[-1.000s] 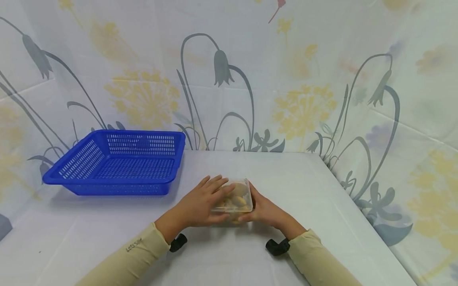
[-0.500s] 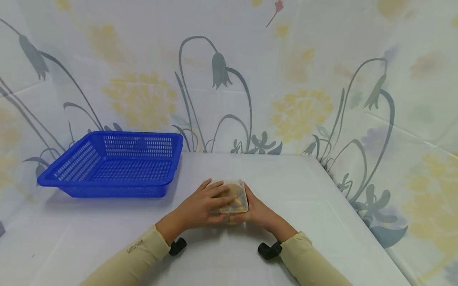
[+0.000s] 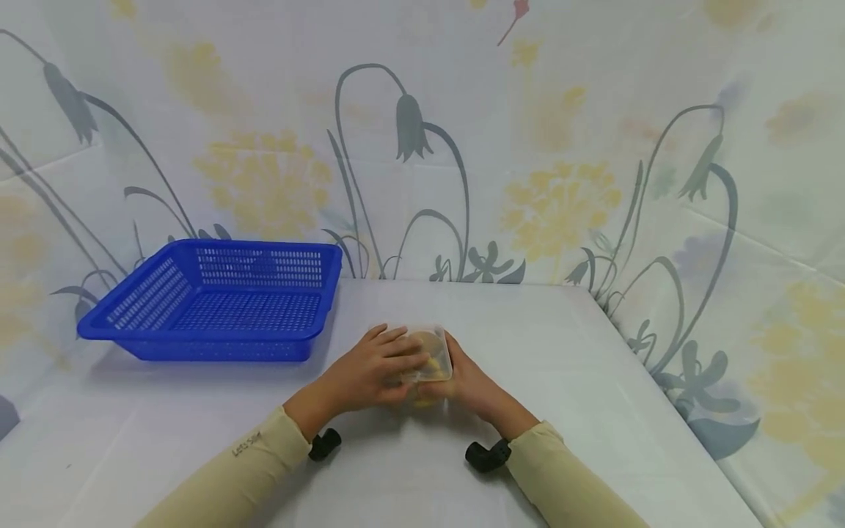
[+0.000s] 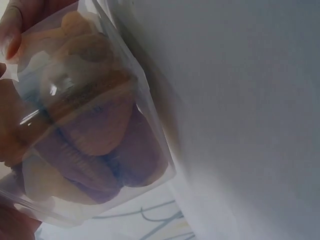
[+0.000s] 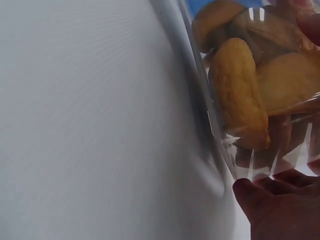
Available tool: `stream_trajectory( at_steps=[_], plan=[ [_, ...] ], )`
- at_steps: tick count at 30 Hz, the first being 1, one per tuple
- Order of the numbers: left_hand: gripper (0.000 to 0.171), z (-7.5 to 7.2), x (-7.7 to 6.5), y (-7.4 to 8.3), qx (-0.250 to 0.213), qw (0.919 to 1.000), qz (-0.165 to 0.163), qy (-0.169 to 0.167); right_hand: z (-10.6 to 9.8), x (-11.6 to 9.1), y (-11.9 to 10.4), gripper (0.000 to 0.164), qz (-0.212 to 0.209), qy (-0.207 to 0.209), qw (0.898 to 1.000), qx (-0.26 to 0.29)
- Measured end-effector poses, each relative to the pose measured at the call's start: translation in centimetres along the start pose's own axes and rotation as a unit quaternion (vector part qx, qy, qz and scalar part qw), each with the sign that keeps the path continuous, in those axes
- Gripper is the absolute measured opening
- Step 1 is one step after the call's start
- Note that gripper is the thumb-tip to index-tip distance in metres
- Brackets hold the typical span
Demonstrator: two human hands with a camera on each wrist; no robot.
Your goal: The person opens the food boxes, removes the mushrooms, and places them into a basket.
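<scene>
A clear plastic box (image 3: 432,356) sits low over the white table in the middle of the head view. Tan and yellow-brown oblong pieces (image 5: 237,92), bread-like in look, fill it. My left hand (image 3: 370,372) holds its left part, fingers spread across the top and thumb at the near side. From the right, my right hand (image 3: 474,387) grips the box around the side, thumb in front. Seen from the left wrist, the box (image 4: 90,125) stands tilted in the picture, with fingertips at its upper left. Some of the box's left part is hidden under the left hand.
A blue perforated basket (image 3: 198,336) stands at the back left of the white table (image 3: 528,323). Behind and to the right hangs a flower-printed cloth (image 3: 561,73). A black curved device (image 3: 488,456) sits below each wrist.
The box has shifted slightly left and away from me, with the right hand moving along left. The left hand has barely moved and still lies over the top.
</scene>
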State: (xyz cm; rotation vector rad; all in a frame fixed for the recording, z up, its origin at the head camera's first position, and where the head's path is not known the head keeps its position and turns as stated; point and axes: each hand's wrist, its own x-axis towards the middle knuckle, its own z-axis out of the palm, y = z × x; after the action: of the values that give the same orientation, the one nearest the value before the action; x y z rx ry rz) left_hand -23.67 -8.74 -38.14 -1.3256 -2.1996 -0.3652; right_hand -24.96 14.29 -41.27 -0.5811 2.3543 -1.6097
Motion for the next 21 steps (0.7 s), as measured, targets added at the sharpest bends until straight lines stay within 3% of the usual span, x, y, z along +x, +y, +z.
stream_trajectory(
  at_steps=[4, 21],
  plan=[
    [0.046, -0.2, -0.1, -0.6, -0.001, 1.0000, 0.007, 0.000, 0.4, 0.7, -0.1, 0.095, 0.003, 0.005, 1.000, 0.006],
    [0.046, -0.2, -0.9, -1.7, -0.008, 0.9998, 0.016, -0.001, 1.5, 1.7, 0.0, 0.109, 0.015, 0.043, 0.999, -0.009]
  ],
)
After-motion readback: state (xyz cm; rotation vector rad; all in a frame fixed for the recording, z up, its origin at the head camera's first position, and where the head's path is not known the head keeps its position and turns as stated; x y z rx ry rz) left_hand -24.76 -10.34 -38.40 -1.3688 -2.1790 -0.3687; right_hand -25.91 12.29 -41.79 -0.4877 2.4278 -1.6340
